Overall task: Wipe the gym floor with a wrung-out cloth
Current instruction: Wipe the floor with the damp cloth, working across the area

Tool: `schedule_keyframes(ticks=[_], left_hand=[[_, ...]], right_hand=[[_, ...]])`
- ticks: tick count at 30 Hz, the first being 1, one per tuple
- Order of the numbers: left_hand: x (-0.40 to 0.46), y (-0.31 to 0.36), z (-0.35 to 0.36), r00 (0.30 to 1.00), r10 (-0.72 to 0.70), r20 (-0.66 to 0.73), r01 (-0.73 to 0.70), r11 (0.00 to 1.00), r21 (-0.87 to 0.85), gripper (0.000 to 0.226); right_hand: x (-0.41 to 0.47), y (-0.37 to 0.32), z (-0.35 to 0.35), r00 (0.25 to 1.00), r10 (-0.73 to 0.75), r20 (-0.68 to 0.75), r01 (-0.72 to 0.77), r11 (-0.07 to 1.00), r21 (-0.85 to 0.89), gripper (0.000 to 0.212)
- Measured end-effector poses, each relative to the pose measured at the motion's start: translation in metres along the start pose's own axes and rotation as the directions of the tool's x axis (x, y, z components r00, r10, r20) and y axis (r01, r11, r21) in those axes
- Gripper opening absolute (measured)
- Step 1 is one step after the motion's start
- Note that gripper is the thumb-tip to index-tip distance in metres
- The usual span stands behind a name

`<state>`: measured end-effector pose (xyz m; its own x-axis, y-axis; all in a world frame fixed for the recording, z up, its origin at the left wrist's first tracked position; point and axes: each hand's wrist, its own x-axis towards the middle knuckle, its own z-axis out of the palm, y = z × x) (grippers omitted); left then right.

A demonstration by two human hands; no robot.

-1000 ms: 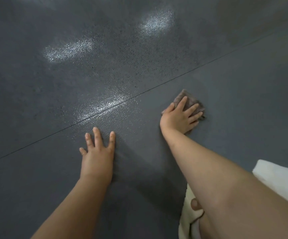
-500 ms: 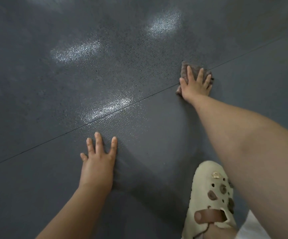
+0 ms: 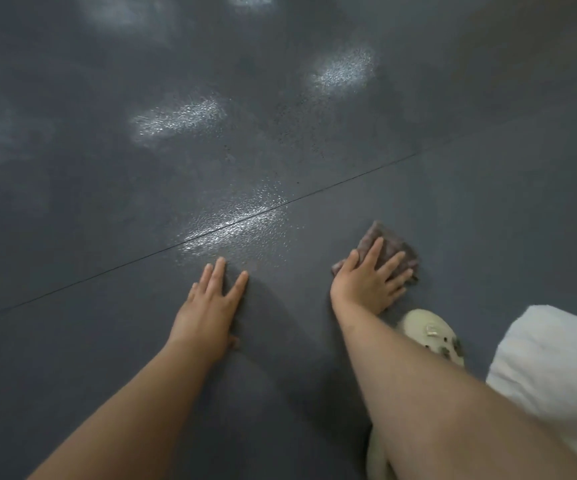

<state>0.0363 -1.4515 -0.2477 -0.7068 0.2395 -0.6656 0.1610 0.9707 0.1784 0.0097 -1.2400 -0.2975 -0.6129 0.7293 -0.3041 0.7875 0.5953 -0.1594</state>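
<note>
The cloth (image 3: 389, 249) lies flat on the floor (image 3: 488, 209), just below a seam (image 3: 349, 180). The right hand (image 3: 370, 282) presses it, fingers spread straight. The left hand (image 3: 211, 306) rests flat beside, near a shoe (image 3: 432, 336).

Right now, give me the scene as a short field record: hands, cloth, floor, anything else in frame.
left hand: flat on the floor, fingers straight, holds nothing
right hand: fingers spread, pressing down on the cloth
cloth: brownish, flat on the floor under the right hand, on the near side of the seam
floor: dark grey, textured, glossy patches reflecting light
seam: thin dark line running diagonally, beyond both hands
shoe: pale clog with holes, close behind the right hand
white fabric: at the right edge
</note>
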Motion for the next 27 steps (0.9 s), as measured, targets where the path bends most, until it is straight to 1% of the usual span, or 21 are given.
schedule_keyframes(ticks=[1, 3, 5, 7, 10, 11, 12, 13, 15, 16, 19, 20, 22, 23, 24, 25, 27], left_hand=[[-0.009, -0.007, 0.004, 1.0, 0.003, -0.031, -0.003, 1.0, 0.0, 0.1], [-0.029, -0.021, 0.015, 0.997, -0.032, -0.074, 0.032, 0.999, -0.004, 0.093], [-0.05, -0.035, 0.025, 0.994, -0.09, -0.069, 0.089, 0.996, -0.024, 0.092], [-0.069, -0.05, 0.033, 0.986, -0.157, -0.047, 0.155, 0.986, -0.059, 0.093], [-0.095, -0.071, 0.045, 0.965, -0.262, -0.007, 0.258, 0.955, -0.146, 0.096], [-0.103, -0.076, 0.048, 0.958, -0.285, 0.018, 0.283, 0.942, -0.179, 0.098], [-0.11, -0.082, 0.052, 0.954, -0.298, 0.045, 0.301, 0.93, -0.211, 0.099], [-0.116, -0.088, 0.056, 0.95, -0.305, 0.071, 0.313, 0.919, -0.24, 0.101], [-0.128, -0.098, 0.063, 0.944, -0.31, 0.116, 0.331, 0.898, -0.29, 0.101], [-0.133, -0.102, 0.067, 0.942, -0.313, 0.125, 0.337, 0.889, -0.311, 0.1], [-0.146, -0.109, 0.076, 0.939, -0.325, 0.111, 0.343, 0.867, -0.362, 0.094], [-0.15, -0.11, 0.078, 0.939, -0.326, 0.111, 0.343, 0.861, -0.376, 0.093], [-0.158, -0.111, 0.081, 0.941, -0.32, 0.111, 0.337, 0.851, -0.403, 0.09], [-0.163, -0.111, 0.083, 0.942, -0.317, 0.108, 0.332, 0.848, -0.413, 0.09], [-0.167, -0.111, 0.084, 0.944, -0.315, 0.103, 0.328, 0.846, -0.422, 0.092], [-0.172, -0.112, 0.086, 0.945, -0.314, 0.092, 0.323, 0.846, -0.424, 0.096], [-0.184, -0.113, 0.088, 0.945, -0.32, 0.066, 0.317, 0.849, -0.422, 0.096]], right_hand=[[-0.021, -0.003, 0.008, 0.999, -0.037, 0.007, 0.037, 0.999, -0.01, 0.055], [-0.064, -0.009, 0.024, 0.984, -0.173, -0.029, 0.173, 0.985, -0.031, 0.054], [-0.109, -0.015, 0.038, 0.959, -0.279, 0.047, 0.281, 0.959, -0.036, 0.056], [-0.155, -0.019, 0.049, 0.904, -0.398, 0.153, 0.409, 0.912, -0.043, 0.057], [-0.207, -0.019, 0.059, 0.752, -0.561, 0.346, 0.621, 0.779, -0.088, 0.06], [-0.218, -0.019, 0.061, 0.693, -0.6, 0.4, 0.684, 0.722, -0.102, 0.06], [-0.226, -0.019, 0.062, 0.63, -0.65, 0.424, 0.751, 0.649, -0.121, 0.061], [-0.231, -0.02, 0.063, 0.55, -0.714, 0.434, 0.824, 0.547, -0.144, 0.062], [-0.233, -0.023, 0.065, 0.335, -0.79, 0.514, 0.941, 0.303, -0.147, 0.064], [-0.233, -0.026, 0.063, 0.299, -0.768, 0.567, 0.952, 0.282, -0.119, 0.064], [-0.239, -0.036, 0.052, 0.309, -0.715, 0.627, 0.943, 0.314, -0.108, 0.069], [-0.245, -0.039, 0.051, 0.292, -0.697, 0.655, 0.944, 0.322, -0.079, 0.071], [-0.262, -0.046, 0.048, 0.206, -0.639, 0.741, 0.947, 0.321, 0.014, 0.072], [-0.272, -0.049, 0.047, 0.155, -0.618, 0.771, 0.938, 0.337, 0.081, 0.071], [-0.281, -0.052, 0.046, 0.122, -0.616, 0.778, 0.92, 0.364, 0.144, 0.068], [-0.289, -0.053, 0.043, 0.113, -0.629, 0.769, 0.901, 0.392, 0.189, 0.065], [-0.297, -0.052, 0.039, 0.15, -0.674, 0.723, 0.881, 0.422, 0.211, 0.058]])
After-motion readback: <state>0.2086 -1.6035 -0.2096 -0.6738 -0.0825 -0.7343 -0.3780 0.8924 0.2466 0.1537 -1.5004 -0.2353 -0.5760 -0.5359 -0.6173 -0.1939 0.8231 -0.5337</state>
